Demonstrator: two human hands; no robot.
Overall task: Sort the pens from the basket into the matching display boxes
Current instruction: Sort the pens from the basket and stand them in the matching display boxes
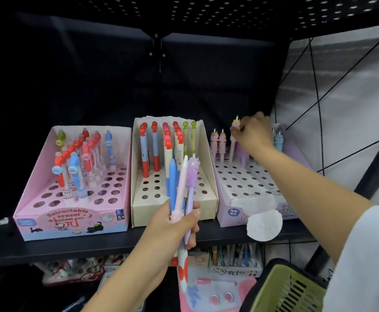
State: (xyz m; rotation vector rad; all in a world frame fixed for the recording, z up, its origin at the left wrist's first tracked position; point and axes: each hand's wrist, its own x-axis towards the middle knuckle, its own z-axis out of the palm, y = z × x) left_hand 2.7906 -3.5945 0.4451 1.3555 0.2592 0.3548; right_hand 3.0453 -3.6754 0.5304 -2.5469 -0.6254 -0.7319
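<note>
The right hand (pixel 252 131) reaches to the back of the lilac box (pixel 247 190) and its grip pinches the top of a pink pen (pixel 234 140) that stands in a hole there. The left hand (pixel 172 224) has a closed grip around a bundle of pens (pixel 184 176), blue, pink and purple, in front of the cream box (pixel 172 210). The pink box (pixel 71 219) stands left on the shelf (pixel 94 246). The green basket (pixel 280 287) is below right.
</note>
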